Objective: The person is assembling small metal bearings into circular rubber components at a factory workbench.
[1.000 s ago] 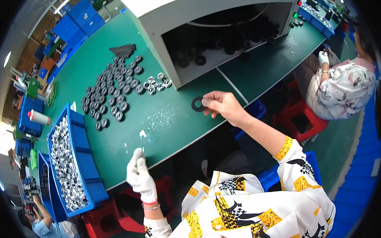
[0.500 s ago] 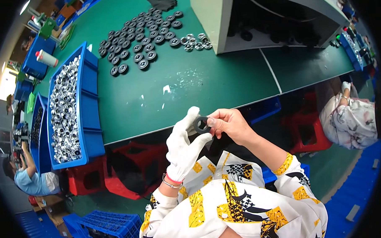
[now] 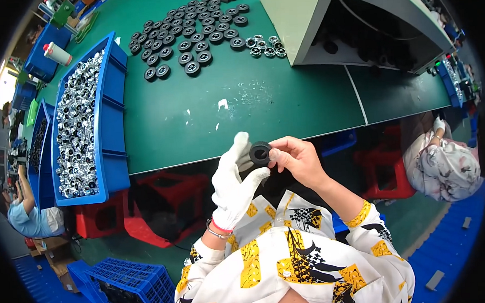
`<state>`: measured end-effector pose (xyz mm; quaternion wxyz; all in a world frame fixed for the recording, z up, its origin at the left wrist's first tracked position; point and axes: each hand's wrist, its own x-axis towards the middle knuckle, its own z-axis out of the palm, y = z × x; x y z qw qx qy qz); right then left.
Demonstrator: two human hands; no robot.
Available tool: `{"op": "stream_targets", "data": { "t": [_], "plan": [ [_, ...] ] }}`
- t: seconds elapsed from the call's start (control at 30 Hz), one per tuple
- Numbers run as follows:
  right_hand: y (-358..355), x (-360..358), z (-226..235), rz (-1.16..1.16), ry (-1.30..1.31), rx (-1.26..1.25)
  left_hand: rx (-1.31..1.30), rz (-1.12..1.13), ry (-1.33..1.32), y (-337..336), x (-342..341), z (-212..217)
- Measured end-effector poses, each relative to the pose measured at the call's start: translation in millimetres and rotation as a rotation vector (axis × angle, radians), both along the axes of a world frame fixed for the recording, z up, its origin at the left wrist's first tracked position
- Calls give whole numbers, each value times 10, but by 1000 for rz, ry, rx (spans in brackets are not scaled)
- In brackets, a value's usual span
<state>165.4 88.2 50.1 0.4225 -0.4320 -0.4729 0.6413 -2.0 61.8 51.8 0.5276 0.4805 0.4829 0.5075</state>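
Note:
My left hand, in a white glove, holds a small black rubber tyre between its thumb and fingers. The bare fingertips of my right hand pinch the tyre's right rim. It is held up in front of the table's near edge, its open centre partly facing me. Farther off on the green table lie many assembled black wheels. A small group of silver hubs sits to their right.
A long blue bin full of silver hubs stands at the left, with a white bottle beyond it. A pale open-fronted box occupies the back right. Red stools stand below the table edge. Other people sit at both sides.
My view has shifted, so the table's contents appear moved. The tyre has turned slightly, showing more of its ribbed outer tread. Both hands keep hold of it.

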Motion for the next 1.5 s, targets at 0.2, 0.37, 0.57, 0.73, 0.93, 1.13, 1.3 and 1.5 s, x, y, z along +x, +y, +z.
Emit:
{"op": "stream_targets", "data": {
  "t": [0.2,0.37,0.57,0.73,0.93,1.13,1.3,1.5],
  "plan": [
    [27,-43,-9,-67,-601,992,-282,-99,-534,23,-94,-46],
    [-2,-62,-57,-96,-552,974,-304,-48,-642,41,-72,-109],
    [-29,-35,-63,-109,-448,812,-271,-51,-575,31,-55,-71],
    [12,-29,-64,-96,-422,811,-234,-32,-485,35,-51,-73],
    [159,-19,-20,-54,-455,882,-129,-34,-271,62,-73,-6],
    [363,-129,110,49,-455,697,-259,-51,-354,149,-149,3],
    [893,-108,210,44,-567,680,-410,-132,-701,245,-314,-115],
    [1820,-1,-114,-153,-1146,1017,-465,5,-859,242,-311,-57]
  ]
}}
